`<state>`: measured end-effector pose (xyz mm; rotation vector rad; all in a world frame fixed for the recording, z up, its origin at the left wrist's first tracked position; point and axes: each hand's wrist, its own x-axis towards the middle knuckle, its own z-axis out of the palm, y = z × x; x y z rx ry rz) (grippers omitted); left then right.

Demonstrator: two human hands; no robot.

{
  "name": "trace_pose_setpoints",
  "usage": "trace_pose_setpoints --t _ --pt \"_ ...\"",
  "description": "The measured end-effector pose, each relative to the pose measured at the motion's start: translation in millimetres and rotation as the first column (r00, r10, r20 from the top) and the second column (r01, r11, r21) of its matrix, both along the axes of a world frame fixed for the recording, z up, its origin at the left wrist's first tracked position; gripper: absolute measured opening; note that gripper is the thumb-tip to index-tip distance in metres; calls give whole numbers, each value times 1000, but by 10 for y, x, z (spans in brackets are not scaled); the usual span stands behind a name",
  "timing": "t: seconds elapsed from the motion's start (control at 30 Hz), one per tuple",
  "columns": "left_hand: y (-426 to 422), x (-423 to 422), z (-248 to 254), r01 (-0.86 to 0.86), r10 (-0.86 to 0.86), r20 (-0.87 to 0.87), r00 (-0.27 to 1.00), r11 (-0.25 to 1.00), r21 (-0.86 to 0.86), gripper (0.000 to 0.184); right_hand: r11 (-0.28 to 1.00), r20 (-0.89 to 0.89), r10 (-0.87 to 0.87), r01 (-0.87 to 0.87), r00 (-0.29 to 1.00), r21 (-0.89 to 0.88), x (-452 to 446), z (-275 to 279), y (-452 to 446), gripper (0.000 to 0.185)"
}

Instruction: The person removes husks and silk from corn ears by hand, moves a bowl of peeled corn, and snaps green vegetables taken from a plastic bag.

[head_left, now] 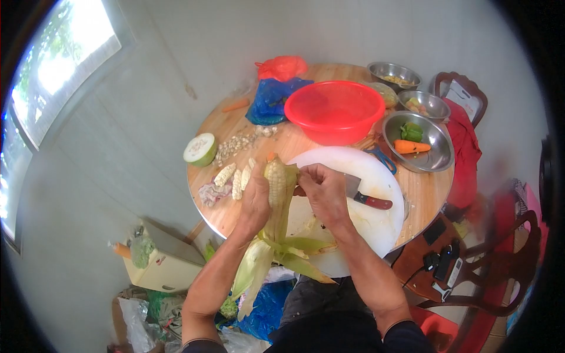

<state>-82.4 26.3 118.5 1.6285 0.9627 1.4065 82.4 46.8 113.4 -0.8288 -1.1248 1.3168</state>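
Observation:
An ear of corn (275,187) stands upright above the near edge of the table, its pale kernels partly bared. My left hand (256,199) is wrapped round its left side. Green husk leaves (265,259) hang peeled down below it. On the right, my right hand (322,191) pinches the upper edge of a husk leaf (288,194) beside the cob. Behind that hand a knife (372,201) with a reddish-brown handle lies on the round white cutting board (376,235), its blade partly hidden.
A red basin (335,120) stands at the back of the round wooden table (215,126). Steel bowls, one holding a carrot (411,146) and a green pepper (411,132), line the right. Pale corn pieces (225,175) and a cut melon (200,149) lie left. A chair (518,259) is at right.

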Motion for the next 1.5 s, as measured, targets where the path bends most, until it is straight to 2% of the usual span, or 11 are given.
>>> trace_pose_setpoints --t 0.2,0.33,0.43,0.7,0.77,0.9,1.07,1.17,1.23,1.3,1.5 --pt "94 -25 -69 -114 117 -184 976 993 29 79 988 -7 37 -36 999 149 -89 -76 -21 32" --pt "37 -3 -18 -85 80 -164 983 996 -25 66 983 70 44 -56 997 175 -125 -111 40 35" --pt "70 -34 -78 -137 133 -169 977 991 -10 54 990 -87 107 -98 991 99 -158 -184 91 34" --pt "2 -14 79 -267 285 -264 921 958 102 36 992 -345 -114 87 932 -93 -298 -572 -71 32" --pt "30 -188 135 -78 71 -65 995 991 -107 39 989 -368 -127 90 921 -115 -266 -501 -283 31" --pt "-11 -303 174 -57 61 76 995 997 -61 40 996 -479 -89 69 873 -58 -321 -504 -521 26" --pt "94 -128 145 162 -44 600 799 976 -144 27 996 -642 -77 88 763 -15 -401 -147 -390 28" --pt "142 129 304 42 63 470 880 977 -211 26 990 -654 -111 139 748 -9 -497 76 -172 27" --pt "128 254 522 35 100 460 882 960 -277 27 941 -524 -266 337 809 43 -544 56 48 23" --pt "175 280 621 -161 243 236 941 933 -321 24 953 -629 -242 303 738 -11 -579 130 160 25" --pt "699 -40 519 -128 200 300 933 961 -244 13 986 -701 -101 165 706 25 -456 192 123 33"
